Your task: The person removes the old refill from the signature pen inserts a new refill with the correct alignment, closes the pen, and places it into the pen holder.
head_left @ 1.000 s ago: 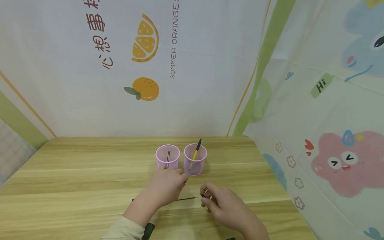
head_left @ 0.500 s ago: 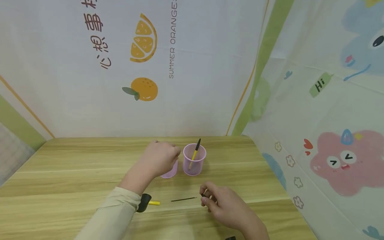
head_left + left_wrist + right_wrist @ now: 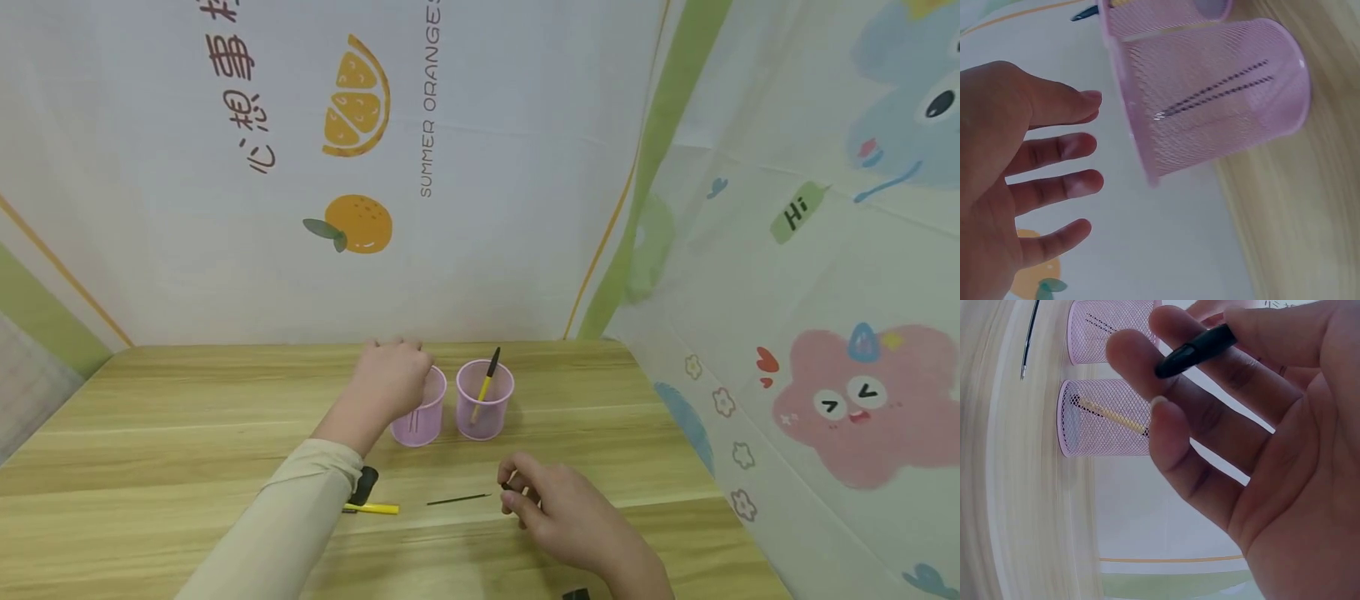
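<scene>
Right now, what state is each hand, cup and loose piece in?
Left cup: upright, two thin rods inside
Right cup: upright, yellow-and-black pen leaning inside
Left hand: fingers spread, near left cup
Right hand: holding black cap-like piece
Loose rod: lying on table
Yellow tube: lying flat, partly hidden by sleeve

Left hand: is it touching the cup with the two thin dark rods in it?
Apart. The left wrist view shows it: the fingers of the left hand end short of the cup, white cloth showing between.
</scene>
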